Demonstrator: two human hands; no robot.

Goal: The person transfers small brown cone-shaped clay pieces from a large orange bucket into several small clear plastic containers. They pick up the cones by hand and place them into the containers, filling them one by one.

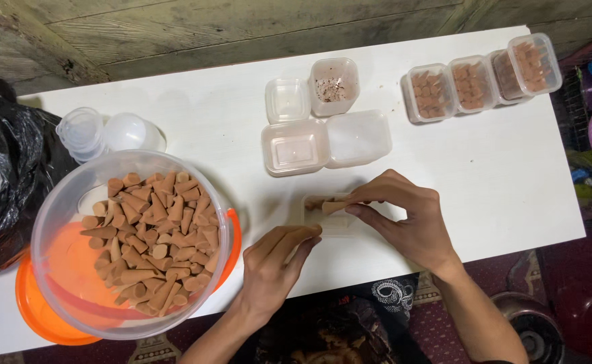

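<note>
Cone pinched in right hand fingertips, over small box.

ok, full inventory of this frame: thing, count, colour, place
table: 1, white, centre
bucket: 1, clear, left, on an orange lid
cones: many, brown, in the bucket
filled boxes: 4, clear, row at top right
empty boxes: 4, clear, top centre
open box: 1, clear, under the hands
round cups: stack, clear, top left
bag: 1, black, left edge
left hand: steadies the open box
right hand: pinches one cone
</note>
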